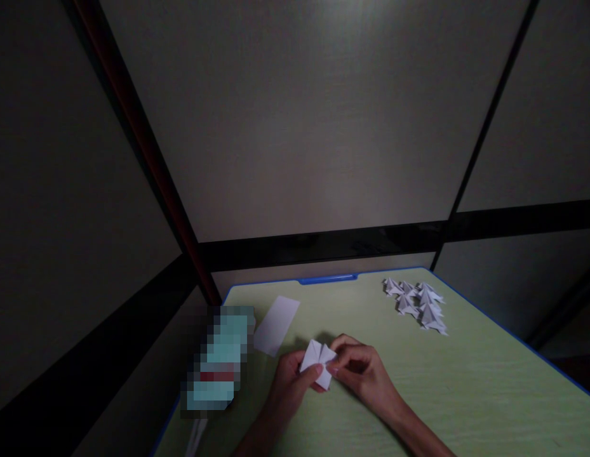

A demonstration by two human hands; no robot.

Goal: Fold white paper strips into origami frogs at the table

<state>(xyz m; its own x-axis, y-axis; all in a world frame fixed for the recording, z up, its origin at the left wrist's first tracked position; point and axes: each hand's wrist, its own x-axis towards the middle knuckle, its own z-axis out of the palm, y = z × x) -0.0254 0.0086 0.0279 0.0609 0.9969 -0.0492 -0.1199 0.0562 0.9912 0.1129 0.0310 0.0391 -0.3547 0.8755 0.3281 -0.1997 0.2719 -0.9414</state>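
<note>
A small piece of folded white paper (312,353) is held just above the table between both hands. My left hand (291,376) grips it from the left, the thumb pressed flat on its face and the fingers mostly hidden underneath. At its right side, my right hand (360,363) pinches a flap between thumb and curled fingers. Creases and pointed flaps show on the paper's upper face. Beyond the left hand, a flat white paper sheet (277,325) lies on the table. Several finished folded paper figures (413,304) with pointed ends sit grouped at the far right.
The green table (466,381) has a blue rim and a blue handle (329,278) at its far edge. A pixelated teal object (223,355) rests along the left edge. Panelled walls (323,127) stand close behind the table and at the left.
</note>
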